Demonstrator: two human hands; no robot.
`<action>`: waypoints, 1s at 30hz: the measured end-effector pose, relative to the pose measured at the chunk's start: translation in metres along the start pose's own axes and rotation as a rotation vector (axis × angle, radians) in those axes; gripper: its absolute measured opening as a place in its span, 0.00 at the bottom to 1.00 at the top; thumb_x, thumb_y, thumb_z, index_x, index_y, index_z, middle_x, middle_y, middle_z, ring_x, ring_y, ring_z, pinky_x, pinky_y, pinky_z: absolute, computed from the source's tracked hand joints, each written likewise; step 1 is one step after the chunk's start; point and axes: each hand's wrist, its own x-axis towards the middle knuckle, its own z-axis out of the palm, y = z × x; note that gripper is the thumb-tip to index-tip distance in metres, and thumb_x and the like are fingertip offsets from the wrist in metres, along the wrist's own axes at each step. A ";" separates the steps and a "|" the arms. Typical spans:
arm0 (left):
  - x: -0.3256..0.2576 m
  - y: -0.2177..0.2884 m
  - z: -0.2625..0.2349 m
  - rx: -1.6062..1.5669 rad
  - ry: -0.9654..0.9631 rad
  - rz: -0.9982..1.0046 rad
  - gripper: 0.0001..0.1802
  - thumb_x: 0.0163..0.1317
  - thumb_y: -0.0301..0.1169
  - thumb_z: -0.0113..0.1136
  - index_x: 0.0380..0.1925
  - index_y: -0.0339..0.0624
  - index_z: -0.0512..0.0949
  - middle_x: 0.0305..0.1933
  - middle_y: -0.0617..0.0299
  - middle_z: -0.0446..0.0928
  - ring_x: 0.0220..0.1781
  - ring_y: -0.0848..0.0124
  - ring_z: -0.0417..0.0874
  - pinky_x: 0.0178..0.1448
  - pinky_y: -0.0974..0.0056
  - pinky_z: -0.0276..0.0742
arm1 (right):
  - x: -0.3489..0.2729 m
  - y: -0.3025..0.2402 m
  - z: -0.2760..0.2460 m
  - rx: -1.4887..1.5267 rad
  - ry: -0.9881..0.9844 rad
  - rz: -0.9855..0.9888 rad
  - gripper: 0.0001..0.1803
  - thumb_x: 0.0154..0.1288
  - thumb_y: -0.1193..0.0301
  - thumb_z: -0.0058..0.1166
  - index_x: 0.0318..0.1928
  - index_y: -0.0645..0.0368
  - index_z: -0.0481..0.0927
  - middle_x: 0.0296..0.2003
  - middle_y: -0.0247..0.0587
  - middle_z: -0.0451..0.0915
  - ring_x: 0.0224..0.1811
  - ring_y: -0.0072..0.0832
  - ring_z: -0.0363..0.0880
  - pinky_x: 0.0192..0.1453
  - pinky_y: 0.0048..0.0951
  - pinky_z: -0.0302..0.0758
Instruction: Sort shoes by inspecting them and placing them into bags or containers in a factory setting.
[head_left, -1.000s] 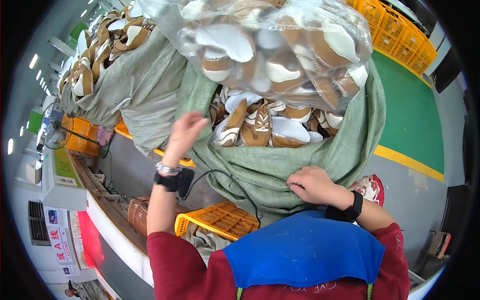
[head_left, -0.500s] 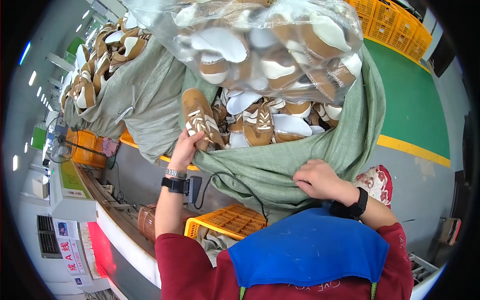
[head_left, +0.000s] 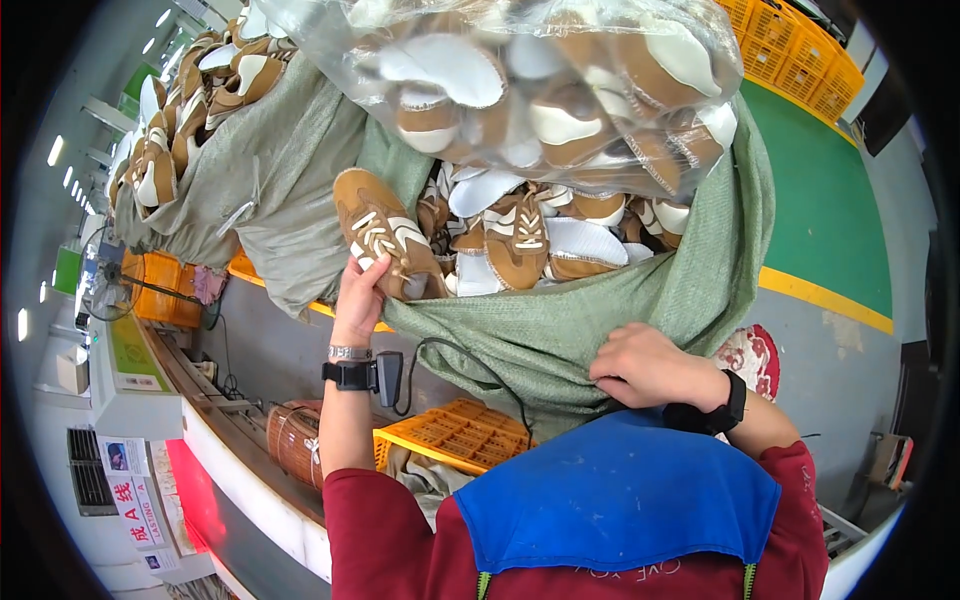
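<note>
My left hand is closed on a brown shoe upper with white stripes and white laces, at the left rim of an open green woven sack. The thumb lies on top near its laced side; the other fingers are mostly hidden beneath. Inside the sack lie several more brown and white shoe uppers, some with white linings showing. My right hand has its fingers curled against the sack's near side, closed on the fabric. A clear plastic bag full of similar uppers rests over the sack's far part.
Another greyish sack heaped with brown uppers stands at the left. A yellow plastic crate sits below my left forearm, beside a brown basket. Stacked yellow crates stand far right along the green floor. A dark cable hangs from my left wrist device.
My left hand has moved slightly left with the shoe upper, which now tilts further left. My right hand stays at the sack's near side, nearly unmoved.
</note>
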 end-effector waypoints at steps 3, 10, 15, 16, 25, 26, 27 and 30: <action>-0.013 0.031 0.017 0.436 -0.038 0.281 0.24 0.56 0.22 0.58 0.53 0.36 0.65 0.47 0.61 0.73 0.47 0.73 0.75 0.53 0.67 0.71 | -0.001 0.003 0.000 -0.014 -0.005 0.032 0.03 0.47 0.70 0.56 0.24 0.53 0.76 0.21 0.34 0.74 0.29 0.36 0.72 0.37 0.35 0.68; -0.041 0.060 0.044 -0.315 -0.040 0.313 0.22 0.63 0.34 0.48 0.56 0.38 0.64 0.53 0.55 0.72 0.52 0.63 0.74 0.54 0.56 0.74 | 0.019 -0.014 -0.040 0.210 0.045 0.096 0.17 0.52 0.66 0.57 0.45 0.52 0.76 0.36 0.42 0.75 0.33 0.39 0.75 0.37 0.36 0.73; -0.058 0.039 0.072 -0.647 -0.360 0.046 0.22 0.61 0.33 0.49 0.54 0.37 0.65 0.54 0.55 0.71 0.56 0.62 0.72 0.62 0.57 0.66 | 0.052 -0.053 -0.067 0.116 0.636 -0.138 0.32 0.49 0.65 0.62 0.57 0.49 0.68 0.48 0.42 0.69 0.33 0.35 0.74 0.34 0.32 0.73; -0.061 0.038 0.082 -0.680 -0.330 0.034 0.22 0.62 0.34 0.49 0.55 0.38 0.65 0.55 0.55 0.70 0.57 0.62 0.71 0.62 0.57 0.65 | 0.056 -0.061 -0.070 -0.016 0.604 -0.227 0.32 0.46 0.65 0.63 0.56 0.49 0.69 0.49 0.41 0.68 0.31 0.34 0.73 0.34 0.31 0.73; -0.059 0.055 0.093 -0.624 -0.351 0.134 0.26 0.67 0.43 0.44 0.59 0.39 0.61 0.59 0.54 0.68 0.59 0.61 0.70 0.62 0.54 0.65 | 0.066 -0.064 -0.045 -0.011 0.389 -0.279 0.14 0.45 0.73 0.59 0.33 0.55 0.69 0.28 0.37 0.67 0.27 0.36 0.71 0.30 0.35 0.70; -0.055 0.055 0.093 -0.555 -0.369 0.144 0.26 0.67 0.42 0.44 0.60 0.39 0.61 0.59 0.54 0.68 0.59 0.61 0.70 0.62 0.54 0.65 | 0.065 -0.063 -0.043 -0.014 0.386 -0.278 0.14 0.45 0.73 0.59 0.33 0.55 0.69 0.28 0.37 0.67 0.27 0.36 0.71 0.30 0.35 0.70; -0.052 0.055 0.093 -0.486 -0.387 0.153 0.26 0.67 0.41 0.44 0.60 0.38 0.61 0.59 0.53 0.68 0.59 0.61 0.70 0.62 0.54 0.65 | 0.064 -0.061 -0.041 -0.008 0.373 -0.271 0.14 0.46 0.74 0.59 0.33 0.55 0.69 0.28 0.38 0.67 0.27 0.37 0.71 0.31 0.35 0.70; -0.046 0.059 0.093 -0.328 -0.257 0.219 0.21 0.62 0.29 0.50 0.55 0.36 0.64 0.53 0.54 0.72 0.53 0.65 0.75 0.57 0.60 0.71 | 0.064 -0.063 -0.038 0.046 0.386 -0.283 0.13 0.46 0.75 0.58 0.32 0.56 0.68 0.28 0.38 0.67 0.28 0.39 0.70 0.31 0.37 0.69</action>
